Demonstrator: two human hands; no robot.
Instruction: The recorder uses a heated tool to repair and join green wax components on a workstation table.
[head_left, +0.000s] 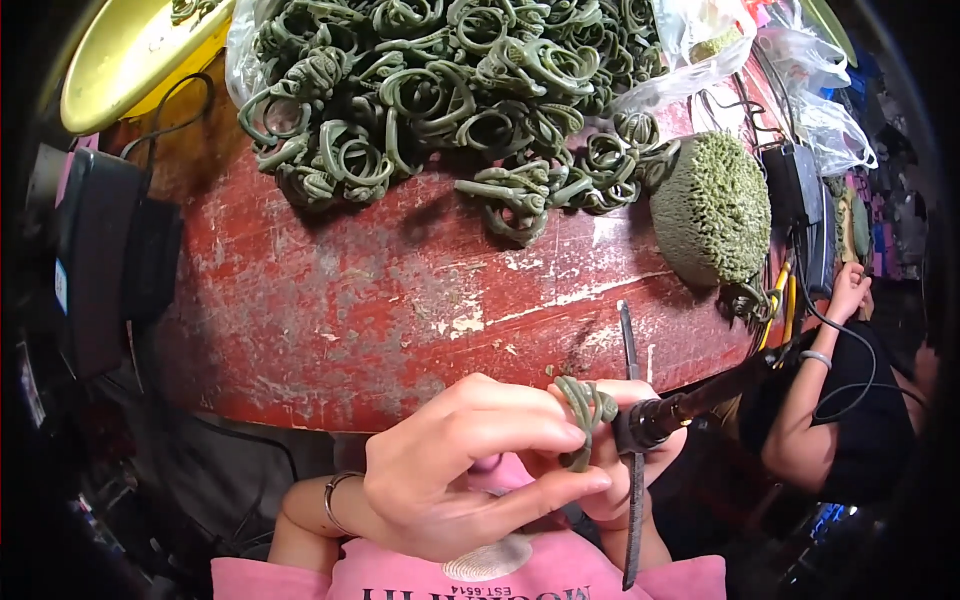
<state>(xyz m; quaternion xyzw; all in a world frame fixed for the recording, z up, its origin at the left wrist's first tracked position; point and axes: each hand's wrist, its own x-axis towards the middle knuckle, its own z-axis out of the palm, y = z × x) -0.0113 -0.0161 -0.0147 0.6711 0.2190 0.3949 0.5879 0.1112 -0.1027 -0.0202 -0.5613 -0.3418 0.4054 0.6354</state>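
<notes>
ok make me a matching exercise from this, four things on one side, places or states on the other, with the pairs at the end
1 curled green piece
2 rough-topped green block
3 yellow tray
4 table

a upper left of the picture
b red, with worn paint
c held by the left hand
d toward the table's right edge

Pairs: 1-c, 2-d, 3-a, 4-b

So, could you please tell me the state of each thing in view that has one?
Small green coil, wound
Left hand, pinching the small green coil
Right hand, partly hidden
Dark flat bar, straight
Green coils, heaped
Green block, pitted
Red tabletop, scuffed
Clear bag, crumpled
Bracelet, worn on the left wrist
</notes>
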